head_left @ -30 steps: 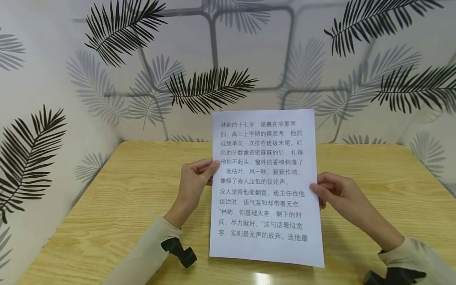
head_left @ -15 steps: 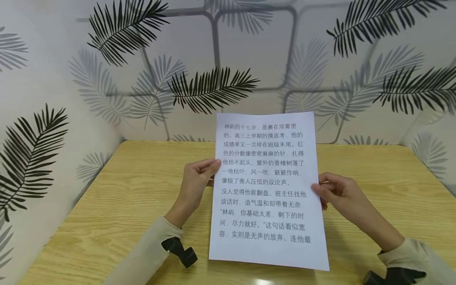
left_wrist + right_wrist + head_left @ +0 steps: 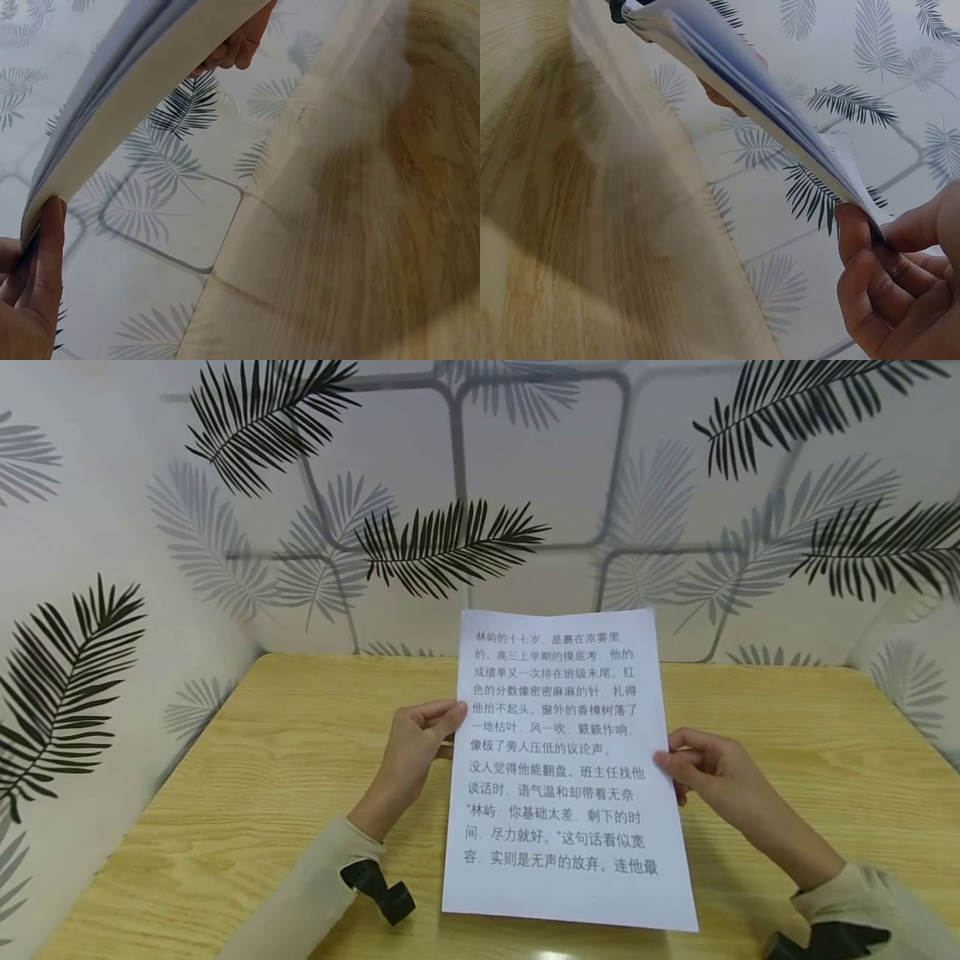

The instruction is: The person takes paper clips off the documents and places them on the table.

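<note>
A small stack of white paper sheets (image 3: 558,777), its front page printed with large lines of Chinese text, is held up over the table, top edge leaning away. My left hand (image 3: 411,750) pinches the stack's left edge, thumb in front and fingers behind. On the opposite edge, a little lower, my right hand (image 3: 723,772) pinches it the same way. Both wrist views look along the edge of the stack (image 3: 757,97), where several layers fan slightly apart. In the right wrist view the right thumb and fingers (image 3: 853,232) meet at its edge.
Below the sheets lies a wood-grain table (image 3: 300,735). Behind it and along the left stands a pale covering (image 3: 525,452) printed with dark and grey fern leaves. A black wrist device (image 3: 378,892) is on the left cuff, and another (image 3: 832,941) on the right.
The stack's top edge has dropped lower and tilted farther back, while its bottom edge has shifted slightly down and right. Both hands keep their grip, nearly in place.
</note>
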Action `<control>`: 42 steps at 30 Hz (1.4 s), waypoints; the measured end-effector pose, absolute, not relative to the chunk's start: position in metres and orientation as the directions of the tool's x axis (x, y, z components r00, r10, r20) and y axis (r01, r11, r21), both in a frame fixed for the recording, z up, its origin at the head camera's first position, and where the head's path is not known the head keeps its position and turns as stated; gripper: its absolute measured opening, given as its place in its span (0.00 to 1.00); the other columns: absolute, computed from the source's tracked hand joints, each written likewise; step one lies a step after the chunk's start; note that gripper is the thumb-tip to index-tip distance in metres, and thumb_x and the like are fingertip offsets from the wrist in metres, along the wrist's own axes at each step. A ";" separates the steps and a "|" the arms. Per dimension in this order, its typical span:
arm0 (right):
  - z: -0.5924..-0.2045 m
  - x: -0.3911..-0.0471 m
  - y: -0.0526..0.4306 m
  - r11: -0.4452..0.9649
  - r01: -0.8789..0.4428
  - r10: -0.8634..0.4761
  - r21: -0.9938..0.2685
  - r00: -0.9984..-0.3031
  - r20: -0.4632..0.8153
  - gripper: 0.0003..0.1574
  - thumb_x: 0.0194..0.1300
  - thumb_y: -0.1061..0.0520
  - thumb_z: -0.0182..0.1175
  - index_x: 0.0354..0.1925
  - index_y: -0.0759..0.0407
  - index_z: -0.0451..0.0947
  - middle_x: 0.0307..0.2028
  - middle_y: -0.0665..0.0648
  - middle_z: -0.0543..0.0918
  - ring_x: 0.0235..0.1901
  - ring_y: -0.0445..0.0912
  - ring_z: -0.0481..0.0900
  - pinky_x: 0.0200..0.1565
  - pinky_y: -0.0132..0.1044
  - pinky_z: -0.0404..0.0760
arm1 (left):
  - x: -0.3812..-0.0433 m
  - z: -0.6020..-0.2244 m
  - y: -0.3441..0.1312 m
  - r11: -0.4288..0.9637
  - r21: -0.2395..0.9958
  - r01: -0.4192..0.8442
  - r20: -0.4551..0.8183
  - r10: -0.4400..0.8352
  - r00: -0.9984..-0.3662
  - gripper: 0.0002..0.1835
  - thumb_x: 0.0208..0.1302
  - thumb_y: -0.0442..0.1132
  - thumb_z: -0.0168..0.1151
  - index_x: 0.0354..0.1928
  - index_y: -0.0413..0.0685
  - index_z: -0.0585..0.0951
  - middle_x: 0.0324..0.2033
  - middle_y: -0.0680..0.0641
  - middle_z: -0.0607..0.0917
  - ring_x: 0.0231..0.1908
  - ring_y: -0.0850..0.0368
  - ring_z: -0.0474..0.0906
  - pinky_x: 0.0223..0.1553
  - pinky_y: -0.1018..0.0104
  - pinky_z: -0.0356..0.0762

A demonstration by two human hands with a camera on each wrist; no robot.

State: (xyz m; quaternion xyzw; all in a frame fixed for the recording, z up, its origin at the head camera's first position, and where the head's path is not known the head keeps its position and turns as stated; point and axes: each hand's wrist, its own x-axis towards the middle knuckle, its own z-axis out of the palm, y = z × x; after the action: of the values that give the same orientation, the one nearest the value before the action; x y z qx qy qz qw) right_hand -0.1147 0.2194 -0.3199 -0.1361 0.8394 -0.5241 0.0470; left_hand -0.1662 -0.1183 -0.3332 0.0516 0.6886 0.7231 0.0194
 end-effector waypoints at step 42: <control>-0.355 -0.124 0.221 0.426 -0.061 -0.311 -0.903 -0.947 -0.082 0.11 0.71 0.62 0.53 0.39 0.73 0.72 0.26 0.56 0.84 0.23 0.42 0.77 0.26 0.36 0.81 | -0.177 -0.365 -0.125 0.063 0.993 -0.101 -0.112 0.198 -0.974 0.14 0.69 0.33 0.57 0.51 0.31 0.80 0.36 0.38 0.88 0.28 0.59 0.83 0.27 0.68 0.84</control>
State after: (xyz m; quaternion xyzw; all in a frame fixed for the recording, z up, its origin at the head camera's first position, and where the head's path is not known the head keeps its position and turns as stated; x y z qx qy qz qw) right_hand -0.1240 0.2215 -0.3548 -0.1113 0.8359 -0.5241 0.1189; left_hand -0.1775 -0.1251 -0.3654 0.0336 0.7209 0.6835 0.1093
